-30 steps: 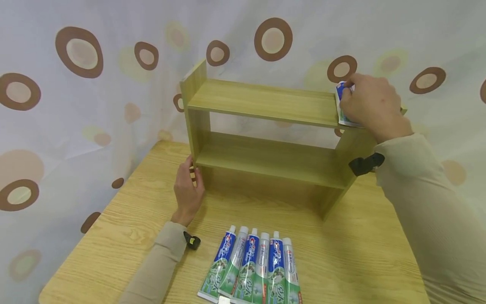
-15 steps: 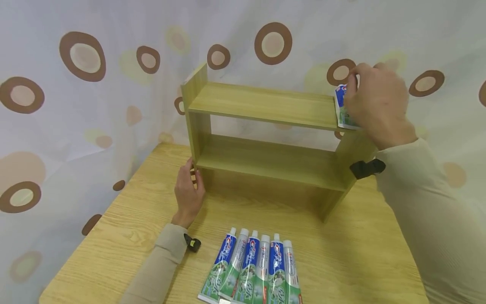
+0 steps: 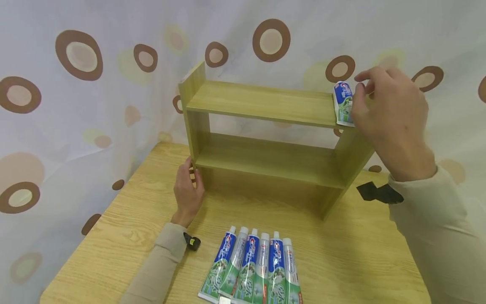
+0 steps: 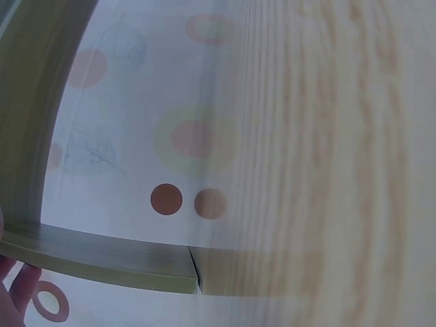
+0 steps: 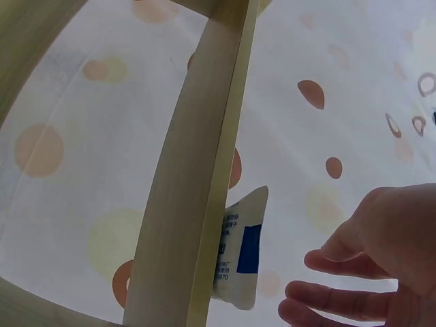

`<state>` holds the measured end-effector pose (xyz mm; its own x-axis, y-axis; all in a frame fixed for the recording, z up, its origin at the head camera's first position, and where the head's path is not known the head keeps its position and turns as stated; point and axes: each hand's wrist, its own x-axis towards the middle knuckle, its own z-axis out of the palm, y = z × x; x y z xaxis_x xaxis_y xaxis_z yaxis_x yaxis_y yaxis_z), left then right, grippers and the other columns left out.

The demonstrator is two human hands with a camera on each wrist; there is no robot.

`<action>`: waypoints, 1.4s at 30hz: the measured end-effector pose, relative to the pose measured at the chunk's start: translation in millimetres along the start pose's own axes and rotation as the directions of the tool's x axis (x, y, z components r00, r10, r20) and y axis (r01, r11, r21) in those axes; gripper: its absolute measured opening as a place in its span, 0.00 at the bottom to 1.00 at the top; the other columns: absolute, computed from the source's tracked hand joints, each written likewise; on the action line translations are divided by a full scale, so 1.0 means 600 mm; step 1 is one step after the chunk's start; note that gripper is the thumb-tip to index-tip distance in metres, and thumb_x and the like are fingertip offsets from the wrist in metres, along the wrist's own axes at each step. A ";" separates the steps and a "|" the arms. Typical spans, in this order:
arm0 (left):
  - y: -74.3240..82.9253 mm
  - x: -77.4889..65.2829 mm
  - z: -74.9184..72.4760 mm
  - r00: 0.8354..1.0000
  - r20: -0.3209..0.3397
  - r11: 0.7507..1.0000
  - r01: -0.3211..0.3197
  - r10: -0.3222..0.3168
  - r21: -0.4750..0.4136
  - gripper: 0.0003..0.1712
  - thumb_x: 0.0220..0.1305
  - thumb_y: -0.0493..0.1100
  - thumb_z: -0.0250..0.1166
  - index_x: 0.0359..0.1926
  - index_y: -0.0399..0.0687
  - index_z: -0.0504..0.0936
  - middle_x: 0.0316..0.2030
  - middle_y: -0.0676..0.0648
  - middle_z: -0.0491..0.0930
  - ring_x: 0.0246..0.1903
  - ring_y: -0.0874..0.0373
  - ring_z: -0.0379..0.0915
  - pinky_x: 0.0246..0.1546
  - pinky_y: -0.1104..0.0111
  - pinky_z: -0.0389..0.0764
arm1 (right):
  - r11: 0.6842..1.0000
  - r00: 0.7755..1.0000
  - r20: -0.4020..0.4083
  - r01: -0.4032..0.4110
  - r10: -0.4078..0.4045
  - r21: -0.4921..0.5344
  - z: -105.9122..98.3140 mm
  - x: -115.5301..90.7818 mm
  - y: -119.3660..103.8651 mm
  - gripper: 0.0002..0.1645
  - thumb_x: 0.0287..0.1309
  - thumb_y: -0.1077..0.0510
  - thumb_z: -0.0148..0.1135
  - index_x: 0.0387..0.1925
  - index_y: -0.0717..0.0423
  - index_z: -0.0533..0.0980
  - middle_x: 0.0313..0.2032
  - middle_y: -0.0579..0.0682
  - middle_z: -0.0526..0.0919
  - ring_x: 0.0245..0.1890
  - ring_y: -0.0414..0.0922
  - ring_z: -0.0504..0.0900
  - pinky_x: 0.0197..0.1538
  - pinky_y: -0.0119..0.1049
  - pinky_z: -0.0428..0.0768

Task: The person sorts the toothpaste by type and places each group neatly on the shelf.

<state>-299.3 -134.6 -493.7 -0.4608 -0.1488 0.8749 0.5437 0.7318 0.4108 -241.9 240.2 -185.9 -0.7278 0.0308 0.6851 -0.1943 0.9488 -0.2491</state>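
Note:
A two-tier wooden shelf (image 3: 262,103) stands on the table. My left hand (image 3: 187,192) holds the lower part of its left side panel, and its fingertips (image 4: 26,283) show by the panel's edge in the left wrist view. On the upper board, at the right end, lies a blue, white and green toothpaste tube (image 3: 343,103), cap toward the back. Its flat tail end (image 5: 240,252) pokes past the board edge in the right wrist view. Just right of this tube is my right hand (image 3: 398,114), fingers loosely bent with nothing between them.
Several more toothpaste tubes (image 3: 248,270), blue-green and silver-green by turns, lie side by side at the front of the table (image 3: 360,253), caps toward the shelf. A patterned curtain (image 3: 114,114) hangs close behind the table.
My right hand has let go of the toothpaste tube and drawn away to the right, uncovering more of it. The left hand and the tubes on the table have stayed put.

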 end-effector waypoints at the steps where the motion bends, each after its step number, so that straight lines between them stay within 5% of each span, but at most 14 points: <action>1: -0.001 0.001 0.000 1.000 0.001 1.000 0.003 -0.003 -0.002 0.25 0.70 0.25 0.64 0.67 0.29 0.74 0.47 0.30 0.82 0.39 0.38 0.88 0.29 0.53 0.92 | 1.000 1.000 -0.009 0.004 -0.004 0.007 0.000 -0.006 0.000 0.23 0.76 0.56 0.50 0.57 0.64 0.85 0.46 0.68 0.86 0.44 0.67 0.81 0.34 0.59 0.69; 11: -0.009 0.002 -0.004 1.000 -0.007 1.000 0.006 -0.006 -0.002 0.22 0.76 0.28 0.61 0.67 0.29 0.74 0.47 0.29 0.82 0.40 0.37 0.88 0.29 0.51 0.92 | 0.997 0.998 -0.050 0.048 -0.045 0.064 0.006 -0.049 -0.020 0.19 0.75 0.57 0.54 0.54 0.62 0.86 0.43 0.68 0.87 0.41 0.65 0.80 0.30 0.51 0.66; 24: -0.006 0.004 -0.009 1.000 -0.003 1.000 0.026 -0.026 -0.008 0.22 0.76 0.29 0.61 0.68 0.29 0.74 0.49 0.29 0.83 0.41 0.37 0.88 0.30 0.51 0.92 | 0.991 0.991 -0.105 0.096 -0.086 0.090 0.019 -0.101 -0.028 0.18 0.75 0.57 0.59 0.53 0.64 0.86 0.40 0.67 0.86 0.39 0.66 0.80 0.33 0.55 0.70; 37: -0.011 0.001 -0.023 0.999 0.001 0.999 0.046 -0.046 0.005 0.22 0.77 0.30 0.61 0.68 0.29 0.74 0.49 0.29 0.83 0.41 0.37 0.88 0.31 0.51 0.92 | 0.985 0.990 -0.057 0.137 -0.131 0.108 0.025 -0.155 -0.050 0.17 0.74 0.59 0.63 0.57 0.64 0.84 0.44 0.66 0.88 0.43 0.65 0.84 0.35 0.60 0.78; 42: -0.007 0.007 -0.026 0.998 0.003 0.998 0.055 -0.055 0.006 0.23 0.75 0.28 0.62 0.68 0.29 0.74 0.50 0.29 0.83 0.41 0.37 0.88 0.33 0.50 0.93 | 0.983 0.987 -0.046 0.159 -0.156 0.086 0.031 -0.173 -0.053 0.17 0.73 0.60 0.65 0.58 0.62 0.84 0.39 0.63 0.87 0.35 0.61 0.82 0.29 0.51 0.74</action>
<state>-292.5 -148.7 -488.0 -0.4924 -0.1864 0.8502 0.5132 0.7268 0.4566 -172.3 201.3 -261.8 -0.6576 -0.1032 0.7463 -0.3640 0.9108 -0.1948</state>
